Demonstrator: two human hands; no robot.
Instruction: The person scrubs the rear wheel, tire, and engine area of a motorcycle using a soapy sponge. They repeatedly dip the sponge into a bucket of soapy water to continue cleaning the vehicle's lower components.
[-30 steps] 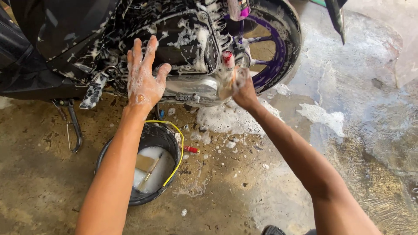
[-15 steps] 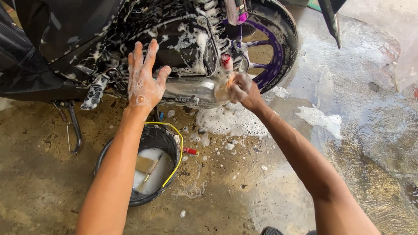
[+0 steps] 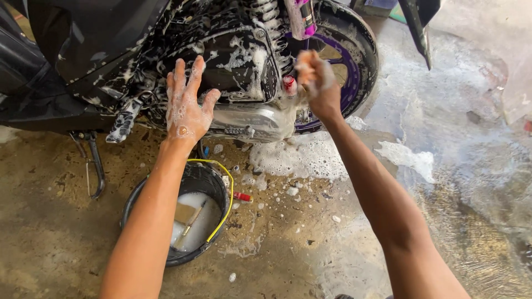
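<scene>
A black motorcycle (image 3: 111, 61) stands across the top of the view, its engine side covered in white soap foam (image 3: 244, 61). My left hand (image 3: 185, 108), soapy with fingers spread, lies flat against the bike's lower side above the silver exhaust (image 3: 249, 122). My right hand (image 3: 317, 83) is closed around a foamy sponge, blurred, and presses it against the bike next to the rear wheel with its purple rim (image 3: 346, 83).
A black bucket (image 3: 191, 182) with a yellow-edged rim holds soapy water and a brush on the wet concrete floor below my left arm. A small red item (image 3: 242, 196) lies beside it. Foam puddles (image 3: 302, 158) spread under the wheel. The kickstand (image 3: 94, 163) hangs at left.
My right hand has moved up and right along the bike, from the exhaust toward the rear wheel. My left hand has stayed flat on the bike's side.
</scene>
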